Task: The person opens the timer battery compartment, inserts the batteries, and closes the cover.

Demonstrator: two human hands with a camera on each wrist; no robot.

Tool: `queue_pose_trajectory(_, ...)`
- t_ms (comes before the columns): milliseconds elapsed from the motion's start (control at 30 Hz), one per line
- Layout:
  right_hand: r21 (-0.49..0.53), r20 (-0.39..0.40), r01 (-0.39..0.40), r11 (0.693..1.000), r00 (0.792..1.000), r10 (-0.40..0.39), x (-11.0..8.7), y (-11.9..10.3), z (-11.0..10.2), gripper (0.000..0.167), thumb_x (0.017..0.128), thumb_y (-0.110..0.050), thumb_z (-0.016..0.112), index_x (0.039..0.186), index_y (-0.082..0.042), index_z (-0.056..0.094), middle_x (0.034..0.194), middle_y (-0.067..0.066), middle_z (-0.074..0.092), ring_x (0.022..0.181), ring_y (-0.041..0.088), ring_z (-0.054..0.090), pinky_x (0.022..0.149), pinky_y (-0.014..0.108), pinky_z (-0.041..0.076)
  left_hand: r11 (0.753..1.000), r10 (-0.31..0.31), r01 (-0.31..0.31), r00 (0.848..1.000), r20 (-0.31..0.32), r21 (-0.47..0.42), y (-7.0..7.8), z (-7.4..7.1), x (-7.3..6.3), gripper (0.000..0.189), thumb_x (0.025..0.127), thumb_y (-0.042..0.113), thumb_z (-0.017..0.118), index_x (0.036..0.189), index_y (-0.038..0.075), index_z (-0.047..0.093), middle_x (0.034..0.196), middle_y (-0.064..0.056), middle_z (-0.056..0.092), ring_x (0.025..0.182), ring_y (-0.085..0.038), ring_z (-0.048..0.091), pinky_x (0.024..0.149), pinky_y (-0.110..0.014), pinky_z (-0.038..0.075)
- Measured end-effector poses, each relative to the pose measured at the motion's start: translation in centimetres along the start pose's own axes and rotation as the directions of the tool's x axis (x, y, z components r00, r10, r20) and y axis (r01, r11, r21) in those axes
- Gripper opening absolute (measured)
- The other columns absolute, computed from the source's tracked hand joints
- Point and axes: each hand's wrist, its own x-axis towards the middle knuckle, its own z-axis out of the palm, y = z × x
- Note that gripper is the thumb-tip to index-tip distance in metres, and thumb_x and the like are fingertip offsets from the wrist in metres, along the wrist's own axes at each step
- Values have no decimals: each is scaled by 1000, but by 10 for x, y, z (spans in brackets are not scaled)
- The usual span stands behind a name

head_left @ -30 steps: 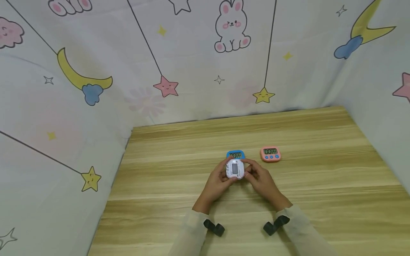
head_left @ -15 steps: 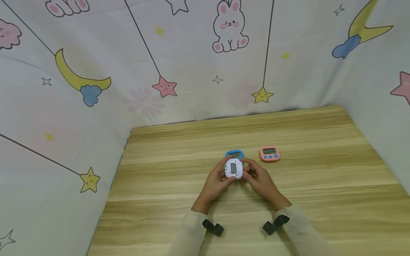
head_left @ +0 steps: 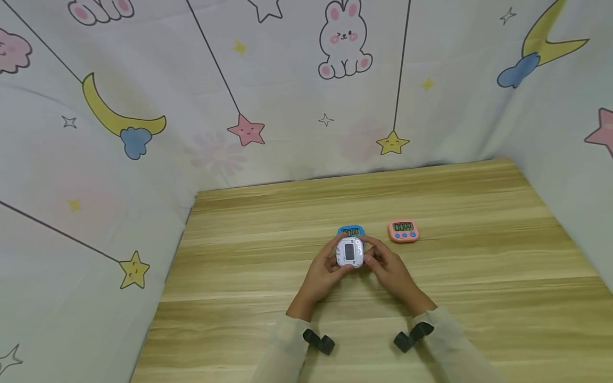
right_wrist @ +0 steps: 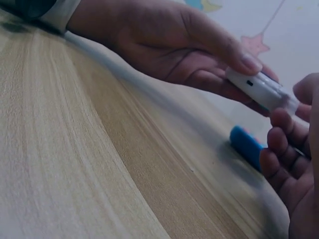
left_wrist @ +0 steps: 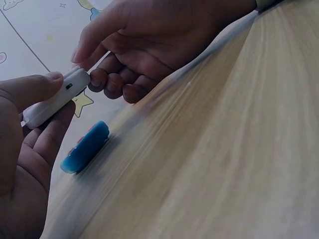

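A white timer (head_left: 350,252), rounded and with a grey rectangle on the side facing up, is held above the table. My left hand (head_left: 321,276) grips its left side, thumb on the near edge and fingers underneath, as the left wrist view shows. At the timer's other end is my right hand (head_left: 390,272), its index finger and thumb at the edge and the other fingers curled in. A small dark slot shows in the timer's side (left_wrist: 69,86). Just beyond it lies a blue timer (head_left: 351,230), partly hidden by the white one.
To the right of the blue timer, a pink timer (head_left: 403,231) with blue buttons lies face up on the wooden table (head_left: 258,234). Printed white cloth (head_left: 297,106) closes off the back and sides. Each sleeve carries a black wrist mount (head_left: 319,341).
Both hands keep the white timer in nearly the same place. My right thumb shifts slightly at its right edge. The blue and pink timers stay where they were.
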Motion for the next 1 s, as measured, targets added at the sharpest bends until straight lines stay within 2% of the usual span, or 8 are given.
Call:
queue_pose_trajectory(100,12,-2,-5,1000,1000,5,1,0,0,40,99,-1,53,138,3,48,83,24,59,72,41,58,64,26,49,1000,11,-11,1000,0,-14,0,0,0,74,88,-7,66,152,1,29,152,-18,31,113,-33,60,84,-29,55)
queue_pose_trajectory(300,29,7,-21,999,1000,21,1,0,0,40,99,0,53,138,3,48,84,26,59,74,42,59,66,26,51,1000,20,-20,1000,11,-12,-1,0,0,74,88,-7,66,152,1,28,154,-18,30,113,-33,60,84,-29,55)
queue_pose_trajectory(467,53,33,-50,997,998,48,1,0,-1,40,100,-1,51,139,2,46,86,25,60,75,42,60,67,34,54,1000,28,-27,999,24,-14,-3,-1,0,75,88,-6,66,152,-1,27,154,-18,29,115,-33,59,85,-30,55)
queue_pose_trajectory(667,101,69,-73,992,995,66,2,3,-4,41,100,-1,50,140,4,43,85,26,59,75,42,60,68,40,55,1000,22,-22,1000,20,-11,-22,-2,3,76,89,-5,66,153,6,28,154,-15,30,116,-32,59,85,-32,55)
queue_pose_trajectory(800,147,96,-82,986,993,68,3,12,-4,41,101,-1,50,140,5,41,84,28,60,73,40,60,67,38,55,1000,19,-19,1000,15,5,-27,-2,3,76,89,0,68,154,12,30,152,-13,34,114,-28,61,84,-31,56)
queue_pose_trajectory(900,186,120,-114,976,988,92,4,26,-4,43,101,-4,50,142,0,41,84,26,61,73,35,60,67,36,54,1000,23,-24,1000,18,4,-27,-2,3,76,89,1,68,154,14,31,150,-14,37,112,-27,62,82,-32,56)
queue_pose_trajectory(1000,249,150,-167,954,980,133,4,40,-5,44,102,-7,51,144,-6,40,84,22,61,73,29,59,68,34,53,1000,19,-18,1000,25,-3,-27,-2,2,77,89,-1,68,154,17,31,149,-14,38,109,-26,63,81,-31,57)
